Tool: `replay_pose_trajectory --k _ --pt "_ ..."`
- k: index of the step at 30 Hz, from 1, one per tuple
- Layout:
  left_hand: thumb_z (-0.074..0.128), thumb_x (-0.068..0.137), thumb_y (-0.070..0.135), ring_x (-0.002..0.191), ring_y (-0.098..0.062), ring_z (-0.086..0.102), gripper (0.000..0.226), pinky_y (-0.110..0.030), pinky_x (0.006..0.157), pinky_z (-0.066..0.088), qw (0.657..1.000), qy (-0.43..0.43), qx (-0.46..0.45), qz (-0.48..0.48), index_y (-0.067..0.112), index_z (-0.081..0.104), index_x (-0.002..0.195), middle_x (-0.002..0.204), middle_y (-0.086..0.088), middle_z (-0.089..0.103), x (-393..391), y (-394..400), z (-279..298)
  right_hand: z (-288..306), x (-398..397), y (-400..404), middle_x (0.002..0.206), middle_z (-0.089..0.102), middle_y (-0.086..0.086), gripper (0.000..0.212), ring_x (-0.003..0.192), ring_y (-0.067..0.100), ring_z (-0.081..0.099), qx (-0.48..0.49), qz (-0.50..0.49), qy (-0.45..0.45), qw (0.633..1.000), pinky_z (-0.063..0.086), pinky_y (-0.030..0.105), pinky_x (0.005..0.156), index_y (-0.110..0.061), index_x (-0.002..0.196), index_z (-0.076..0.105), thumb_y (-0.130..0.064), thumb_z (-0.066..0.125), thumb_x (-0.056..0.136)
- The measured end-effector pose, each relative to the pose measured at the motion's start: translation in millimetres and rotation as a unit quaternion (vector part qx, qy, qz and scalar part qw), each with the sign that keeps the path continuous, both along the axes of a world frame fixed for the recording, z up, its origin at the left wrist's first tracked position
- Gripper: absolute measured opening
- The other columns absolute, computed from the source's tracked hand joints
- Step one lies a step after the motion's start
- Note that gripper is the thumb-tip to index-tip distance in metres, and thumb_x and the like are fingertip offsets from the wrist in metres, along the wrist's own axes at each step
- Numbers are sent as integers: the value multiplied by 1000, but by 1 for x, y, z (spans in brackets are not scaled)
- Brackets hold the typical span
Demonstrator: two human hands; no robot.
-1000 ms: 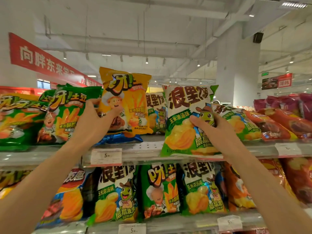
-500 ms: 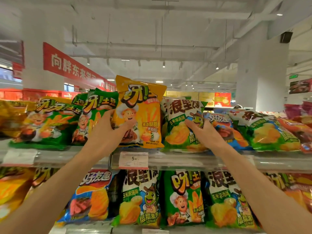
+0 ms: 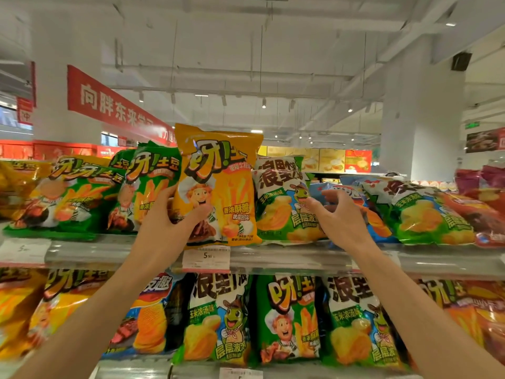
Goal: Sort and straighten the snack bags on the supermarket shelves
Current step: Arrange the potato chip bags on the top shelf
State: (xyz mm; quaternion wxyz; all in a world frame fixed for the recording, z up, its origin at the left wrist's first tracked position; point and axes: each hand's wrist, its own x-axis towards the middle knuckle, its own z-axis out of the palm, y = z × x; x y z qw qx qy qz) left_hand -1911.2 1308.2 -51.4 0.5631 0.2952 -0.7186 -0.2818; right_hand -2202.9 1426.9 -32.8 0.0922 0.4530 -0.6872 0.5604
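Because the yellow fries bag [image 3: 218, 187] stands tall at the front edge of the top shelf [image 3: 273, 255], I have my left hand [image 3: 169, 214] gripping its lower left corner, thumb across the front and fingers curled round the side; I judge this keeps it upright and facing out. Its bottom seam sits right at the shelf's front lip, just above the price tag [image 3: 206, 257]. Just beside it on the right stands the green wavy-chip bag [image 3: 284, 201], upright and touching the yellow one. My right hand [image 3: 341, 214] hovers at that bag's right edge, fingers spread and bent, pinching nothing as far as I can tell. Behind those fingers a blue bag [image 3: 374, 217] lies slumped, with another green bag [image 3: 420, 212] tilted beyond it. I reckon the slumped bags are what needs standing up next.
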Motion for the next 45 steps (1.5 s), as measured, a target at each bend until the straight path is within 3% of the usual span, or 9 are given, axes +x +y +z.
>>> replay_pose_trajectory --k 3,5,7,12,19,23,32,36,45 --pt "72 90 42 76 40 42 59 -3 66 39 1000 18 4 2 37 42 140 106 38 45 0 18 -7 -7 6 22 114 63 -5 36 98 4 62 -58 -4 -3 998 46 11 72 -20 126 58 -40 66 97" --pt "72 89 43 75 42 41 68 -8 70 37 1000 30 5 -3 34 39 148 108 38 45 3 31 -14 -18 11 36 102 63 -12 24 93 0 61 -83 7 -15 996 45 9 65 -23 117 59 -37 66 98" --pt "71 87 45 76 40 44 69 -11 72 37 999 36 8 -7 34 40 148 109 36 48 6 44 -23 -34 16 47 98 66 -11 21 92 6 66 -95 33 -22 995 50 16 73 -23 112 62 -37 66 97" --pt "72 79 47 88 19 62 59 -12 78 48 999 31 25 3 36 50 133 111 23 65 22 78 -49 -89 27 63 96 74 0 11 90 18 72 -54 131 -92 986 59 42 85 -24 104 67 -32 68 97" --pt "77 70 63 105 -8 71 68 -41 91 57 997 24 58 39 44 54 131 118 15 71 66 109 -109 -154 64 67 88 75 -5 6 79 5 71 -6 221 -169 961 57 20 70 -21 100 70 -24 68 96" --pt "75 65 70 109 -9 70 75 -45 92 58 992 37 88 77 51 52 133 122 15 69 102 120 -142 -181 94 64 90 75 -2 7 80 11 72 16 243 -210 947 58 25 70 -20 101 70 -24 67 96" --pt "85 77 40 102 -10 72 47 -40 82 58 985 101 115 78 53 60 114 113 12 74 198 117 -177 -213 197 46 90 77 1 8 82 17 73 55 253 -242 935 60 31 75 -19 102 71 -23 66 99" --pt "77 72 41 98 -5 72 47 -30 74 61 984 108 120 75 52 58 114 110 15 73 261 99 -182 -216 261 24 89 78 1 8 81 19 74 44 254 -254 932 60 34 76 -18 103 70 -22 65 98" --pt "88 70 50 101 -5 71 60 -30 76 60 984 95 109 105 50 57 122 110 18 72 408 52 -178 -209 396 -38 88 77 5 8 81 24 73 30 274 -277 921 59 36 75 -14 103 70 -20 65 99"
